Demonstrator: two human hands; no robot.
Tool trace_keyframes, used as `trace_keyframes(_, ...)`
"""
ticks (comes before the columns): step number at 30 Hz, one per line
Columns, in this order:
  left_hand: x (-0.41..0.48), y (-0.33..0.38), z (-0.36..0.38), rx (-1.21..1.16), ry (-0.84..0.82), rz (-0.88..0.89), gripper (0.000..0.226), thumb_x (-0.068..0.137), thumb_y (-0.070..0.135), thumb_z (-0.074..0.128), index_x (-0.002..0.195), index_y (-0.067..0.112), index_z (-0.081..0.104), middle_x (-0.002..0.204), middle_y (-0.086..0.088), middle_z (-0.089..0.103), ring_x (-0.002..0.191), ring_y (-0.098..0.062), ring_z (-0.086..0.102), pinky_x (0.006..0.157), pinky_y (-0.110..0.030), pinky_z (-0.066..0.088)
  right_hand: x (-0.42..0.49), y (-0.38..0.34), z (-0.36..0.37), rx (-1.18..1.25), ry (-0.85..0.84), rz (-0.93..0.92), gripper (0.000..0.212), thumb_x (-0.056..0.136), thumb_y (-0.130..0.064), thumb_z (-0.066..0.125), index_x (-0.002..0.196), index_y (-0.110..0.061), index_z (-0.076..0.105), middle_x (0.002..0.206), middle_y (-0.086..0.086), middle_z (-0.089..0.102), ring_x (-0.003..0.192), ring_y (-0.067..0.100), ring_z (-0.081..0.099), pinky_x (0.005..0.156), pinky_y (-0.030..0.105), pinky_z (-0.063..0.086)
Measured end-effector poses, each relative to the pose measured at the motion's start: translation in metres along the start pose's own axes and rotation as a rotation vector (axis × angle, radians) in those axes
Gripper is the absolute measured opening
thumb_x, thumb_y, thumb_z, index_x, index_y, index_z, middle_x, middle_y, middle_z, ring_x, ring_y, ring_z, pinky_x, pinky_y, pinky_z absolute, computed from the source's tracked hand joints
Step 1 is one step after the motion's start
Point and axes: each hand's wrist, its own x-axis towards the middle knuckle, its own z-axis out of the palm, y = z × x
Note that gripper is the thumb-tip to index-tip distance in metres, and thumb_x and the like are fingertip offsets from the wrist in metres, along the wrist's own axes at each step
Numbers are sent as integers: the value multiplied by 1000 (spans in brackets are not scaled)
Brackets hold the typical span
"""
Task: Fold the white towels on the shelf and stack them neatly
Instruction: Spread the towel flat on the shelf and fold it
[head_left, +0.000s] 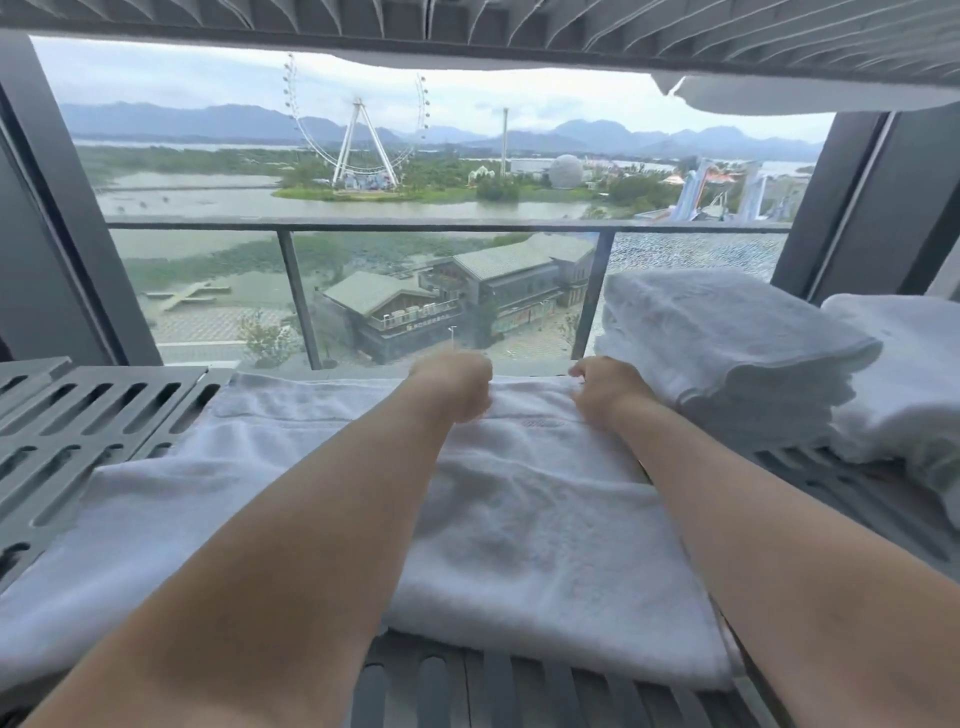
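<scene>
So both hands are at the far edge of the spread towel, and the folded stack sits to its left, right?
No: the head view shows the folded stack to the right of the spread towel. The left hand and right hand are indeed at its far edge.

A wide dark-framed window (208, 171) fills the far side. Beyond its balcony railing (363, 225) lie a Ferris wheel (358, 135), water (363, 209) and mountains (208, 120).

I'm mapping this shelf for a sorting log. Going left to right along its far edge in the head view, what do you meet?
Bare shelf slats → flat towel (its free left end) → left hand → right hand → folded stack → end towel.
</scene>
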Motion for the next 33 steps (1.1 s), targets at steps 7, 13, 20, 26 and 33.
trace_keyframes(7,13,2,27,-48,125,-43,28,101,15,49,123,20,66,129,-3,56,118,-27,56,94,-42,51,8,1,1,-30,29,22,26,88,-4,52,108,-7,68,115,10,67,113,28,62,94,32,53)
trace_keyframes(13,14,-2,40,-185,267,-70,16,101,28,52,109,23,65,115,-1,65,107,-24,60,90,-39,51,13,-3,-2,-26,184,-10,19,89,-8,56,93,-10,75,96,8,69,95,29,66,72,30,53)
trace_keyframes(20,9,0,40,-199,386,-114,12,99,21,51,99,21,63,89,-2,67,74,-23,58,63,-31,46,31,-8,0,191,332,-86,15,96,-14,53,95,-15,68,96,7,68,97,28,61,73,29,39)
trace_keyframes(26,2,4,34,-112,459,-194,16,98,11,48,99,22,60,76,3,64,63,-21,56,56,-28,39,26,2,22,168,228,-65,18,95,-6,46,93,-17,59,86,9,63,89,31,59,71,32,42)
trace_keyframes(33,-2,0,23,57,352,-193,21,96,33,63,101,14,72,108,-5,60,101,-26,59,86,-40,54,21,-1,19,95,153,-93,19,93,-22,58,106,-20,72,103,10,71,107,32,61,89,39,52)
